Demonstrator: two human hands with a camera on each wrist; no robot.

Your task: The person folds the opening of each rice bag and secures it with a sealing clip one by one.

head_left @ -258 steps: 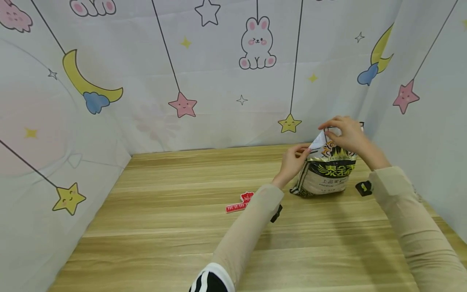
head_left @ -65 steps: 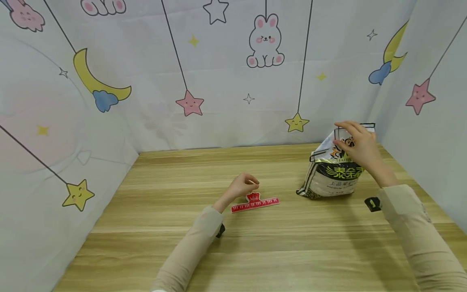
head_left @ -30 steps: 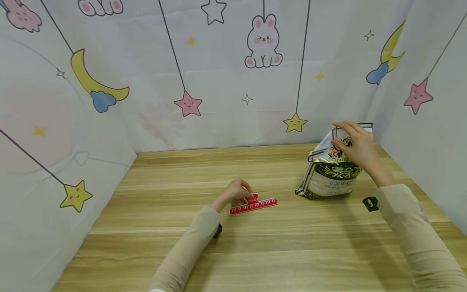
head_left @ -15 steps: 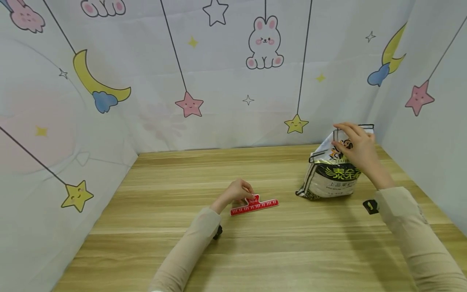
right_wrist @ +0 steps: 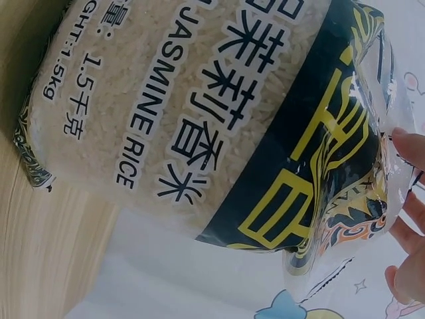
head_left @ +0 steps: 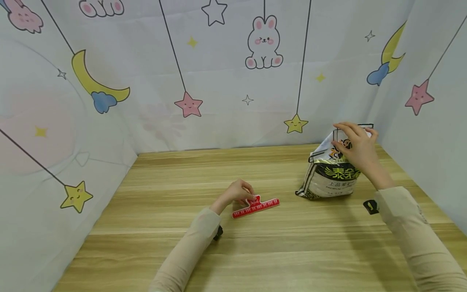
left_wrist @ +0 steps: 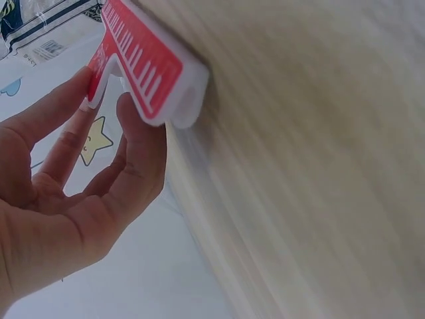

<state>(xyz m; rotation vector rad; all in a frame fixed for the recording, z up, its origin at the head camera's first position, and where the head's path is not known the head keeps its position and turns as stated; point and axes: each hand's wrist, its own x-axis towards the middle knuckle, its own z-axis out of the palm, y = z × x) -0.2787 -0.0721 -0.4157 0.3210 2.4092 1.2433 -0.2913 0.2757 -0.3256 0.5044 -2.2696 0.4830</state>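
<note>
My left hand (head_left: pixel 235 192) pinches the handle tab of a red bag clip (head_left: pixel 257 208) printed with white piano keys. In the left wrist view the clip (left_wrist: pixel 143 63) sits tilted over the wooden surface, its thumb-and-finger hold at the tab. Off to the right, a clear bag of jasmine rice (head_left: pixel 333 180) stands upright on the table, its white top part raised. The right hand (head_left: pixel 361 148) holds the bag's top between thumb and fingers. Close up in the right wrist view, grains show through the bag (right_wrist: pixel 149 100), and part of the hand (right_wrist: pixel 413 219) is cut off by the frame.
A wood-grain table (head_left: pixel 182 174) lies under everything. Behind it and at the sides hangs a white curtain (head_left: pixel 219 73) printed with stars, moons and a rabbit. The bag stands near the table's back right corner.
My left hand has left the bag's top, moved left and down, and taken hold of the clip. Lately the clip has turned and shifted slightly. The right hand stays at the bag's top.
</note>
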